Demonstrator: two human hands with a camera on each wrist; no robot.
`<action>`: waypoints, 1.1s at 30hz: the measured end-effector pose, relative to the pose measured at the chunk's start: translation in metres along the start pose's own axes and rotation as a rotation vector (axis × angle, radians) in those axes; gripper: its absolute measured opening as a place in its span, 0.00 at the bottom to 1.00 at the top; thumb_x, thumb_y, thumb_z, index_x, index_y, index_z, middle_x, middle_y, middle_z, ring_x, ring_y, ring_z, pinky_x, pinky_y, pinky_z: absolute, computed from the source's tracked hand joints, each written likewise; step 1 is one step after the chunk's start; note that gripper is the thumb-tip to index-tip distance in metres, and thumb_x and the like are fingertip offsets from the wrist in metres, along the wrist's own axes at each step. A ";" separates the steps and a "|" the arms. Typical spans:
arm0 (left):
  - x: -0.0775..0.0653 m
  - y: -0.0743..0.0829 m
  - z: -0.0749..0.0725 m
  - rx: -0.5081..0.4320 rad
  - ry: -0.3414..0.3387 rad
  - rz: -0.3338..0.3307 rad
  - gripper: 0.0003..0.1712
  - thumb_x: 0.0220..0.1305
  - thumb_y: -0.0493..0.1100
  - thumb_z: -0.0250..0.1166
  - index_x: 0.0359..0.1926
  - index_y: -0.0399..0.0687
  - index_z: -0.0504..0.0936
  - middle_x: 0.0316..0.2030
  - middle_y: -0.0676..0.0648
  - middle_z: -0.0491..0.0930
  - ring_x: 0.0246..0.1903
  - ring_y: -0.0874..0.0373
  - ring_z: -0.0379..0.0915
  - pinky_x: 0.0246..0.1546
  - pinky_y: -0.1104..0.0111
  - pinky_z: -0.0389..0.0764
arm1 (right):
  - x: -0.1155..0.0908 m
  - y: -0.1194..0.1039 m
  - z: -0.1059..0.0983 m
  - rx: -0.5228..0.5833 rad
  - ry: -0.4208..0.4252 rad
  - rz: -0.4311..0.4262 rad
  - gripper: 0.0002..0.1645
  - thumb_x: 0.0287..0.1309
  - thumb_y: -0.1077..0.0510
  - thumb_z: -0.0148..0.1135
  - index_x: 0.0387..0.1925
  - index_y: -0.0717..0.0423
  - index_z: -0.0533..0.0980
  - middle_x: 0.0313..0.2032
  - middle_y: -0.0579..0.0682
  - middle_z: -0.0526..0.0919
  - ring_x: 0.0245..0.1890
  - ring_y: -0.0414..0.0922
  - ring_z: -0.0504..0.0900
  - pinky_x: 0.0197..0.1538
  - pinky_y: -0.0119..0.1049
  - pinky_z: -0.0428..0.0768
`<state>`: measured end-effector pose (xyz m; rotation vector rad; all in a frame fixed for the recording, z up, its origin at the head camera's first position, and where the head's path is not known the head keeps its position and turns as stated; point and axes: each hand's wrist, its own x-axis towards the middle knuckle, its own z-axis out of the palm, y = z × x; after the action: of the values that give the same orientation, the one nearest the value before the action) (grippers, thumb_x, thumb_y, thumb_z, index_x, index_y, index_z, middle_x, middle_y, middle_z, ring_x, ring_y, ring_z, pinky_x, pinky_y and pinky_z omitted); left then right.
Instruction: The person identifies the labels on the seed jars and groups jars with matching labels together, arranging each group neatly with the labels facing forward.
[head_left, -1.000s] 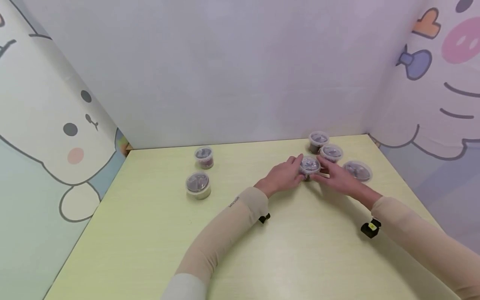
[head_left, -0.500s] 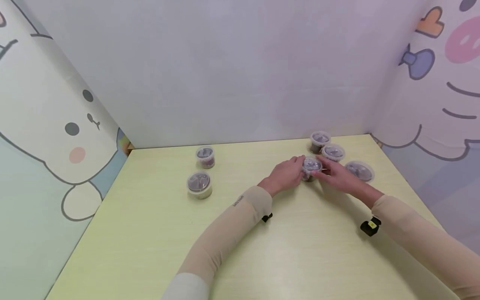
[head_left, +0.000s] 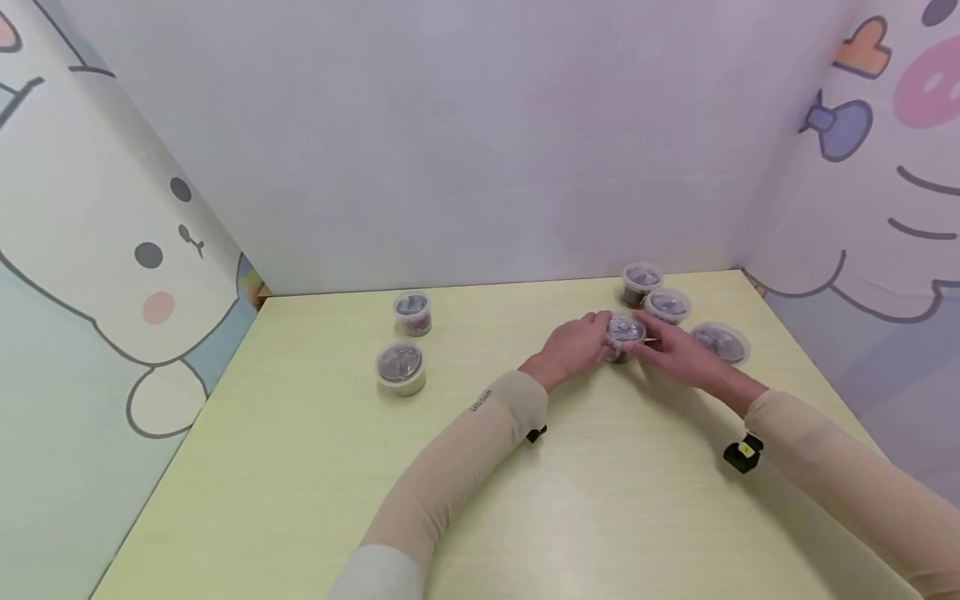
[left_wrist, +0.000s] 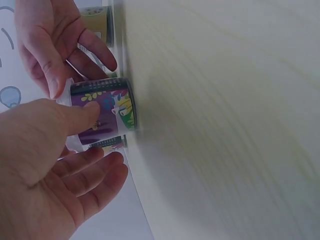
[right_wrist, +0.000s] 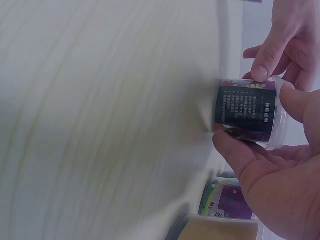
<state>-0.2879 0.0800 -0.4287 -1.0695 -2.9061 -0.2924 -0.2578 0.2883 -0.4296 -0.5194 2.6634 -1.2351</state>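
Observation:
A small clear plastic tub [head_left: 626, 330] with a lid and a purple printed label stands on the table between both hands. My left hand [head_left: 576, 348] grips its left side; in the left wrist view the thumb lies across the purple label [left_wrist: 102, 117]. From the other side my right hand [head_left: 673, 354] holds it, thumb and fingers around the body. A dark panel of Chinese text [right_wrist: 245, 110] faces the right wrist camera. Just behind the right fingers stand two similar lidded tubs, a rear one [head_left: 641, 283] and a nearer one [head_left: 667, 306].
Right of the hands stands a wider lidded tub [head_left: 720, 342]. Two more lidded tubs sit at the left, a small one [head_left: 412, 312] and a larger cream one [head_left: 401, 367]. A pale wall [head_left: 450, 167] rises behind the yellow table [head_left: 300, 467].
Both hands stay at the same tub, which keeps about its place among the others. The fingers have shifted slightly on it, the right thumb a little higher near the rim. The view has drifted slightly.

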 end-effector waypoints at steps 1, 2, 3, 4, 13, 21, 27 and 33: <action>0.000 0.000 0.000 0.003 -0.001 -0.001 0.34 0.75 0.52 0.60 0.74 0.42 0.62 0.62 0.43 0.75 0.54 0.55 0.78 0.53 0.67 0.79 | 0.000 0.001 0.000 0.006 -0.001 0.000 0.46 0.75 0.54 0.57 0.76 0.74 0.45 0.68 0.78 0.62 0.65 0.70 0.69 0.62 0.56 0.74; 0.001 0.000 0.000 0.008 -0.003 0.000 0.34 0.75 0.53 0.60 0.73 0.42 0.63 0.62 0.43 0.75 0.54 0.55 0.78 0.53 0.67 0.79 | 0.001 0.002 0.000 0.008 -0.003 -0.002 0.46 0.75 0.54 0.57 0.76 0.75 0.45 0.68 0.78 0.62 0.65 0.70 0.69 0.61 0.55 0.75; 0.001 0.000 0.000 0.013 -0.006 -0.002 0.34 0.76 0.53 0.59 0.73 0.42 0.63 0.62 0.43 0.75 0.54 0.55 0.78 0.53 0.67 0.79 | 0.001 0.002 -0.001 0.018 -0.005 0.002 0.46 0.75 0.54 0.57 0.76 0.75 0.45 0.68 0.78 0.62 0.65 0.70 0.69 0.60 0.53 0.76; 0.001 0.001 0.000 0.019 -0.010 0.000 0.33 0.76 0.53 0.59 0.73 0.42 0.63 0.61 0.43 0.76 0.54 0.55 0.78 0.52 0.67 0.79 | 0.001 0.003 -0.001 0.024 -0.007 0.003 0.46 0.75 0.55 0.57 0.76 0.75 0.45 0.68 0.78 0.62 0.65 0.69 0.69 0.60 0.50 0.77; 0.001 0.000 -0.004 0.092 -0.023 -0.013 0.31 0.76 0.53 0.58 0.70 0.42 0.65 0.57 0.44 0.78 0.49 0.55 0.79 0.46 0.65 0.82 | 0.004 0.001 0.004 0.144 -0.003 0.039 0.46 0.74 0.54 0.59 0.77 0.71 0.45 0.68 0.76 0.63 0.64 0.67 0.71 0.52 0.37 0.83; -0.004 -0.012 -0.013 -0.076 -0.082 -0.067 0.36 0.75 0.54 0.60 0.76 0.46 0.61 0.66 0.45 0.73 0.61 0.53 0.74 0.59 0.63 0.76 | 0.010 -0.007 0.009 0.202 0.005 0.106 0.49 0.73 0.49 0.60 0.78 0.69 0.47 0.68 0.73 0.65 0.64 0.64 0.71 0.55 0.45 0.81; -0.015 -0.032 -0.023 -0.377 -0.080 -0.014 0.38 0.74 0.50 0.62 0.76 0.40 0.60 0.66 0.43 0.73 0.59 0.55 0.75 0.57 0.69 0.76 | 0.011 -0.015 0.010 0.271 -0.008 0.163 0.52 0.71 0.41 0.60 0.79 0.65 0.47 0.70 0.71 0.63 0.67 0.63 0.69 0.58 0.48 0.80; -0.028 -0.047 -0.037 -0.605 -0.074 0.011 0.38 0.75 0.47 0.62 0.77 0.39 0.57 0.62 0.41 0.74 0.48 0.57 0.80 0.45 0.73 0.80 | 0.014 -0.029 0.009 0.352 -0.047 0.176 0.58 0.65 0.36 0.64 0.80 0.60 0.46 0.73 0.64 0.61 0.69 0.59 0.67 0.60 0.48 0.78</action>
<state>-0.2985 0.0205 -0.4031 -1.1629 -2.9387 -1.2117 -0.2612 0.2598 -0.4132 -0.2505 2.3191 -1.5647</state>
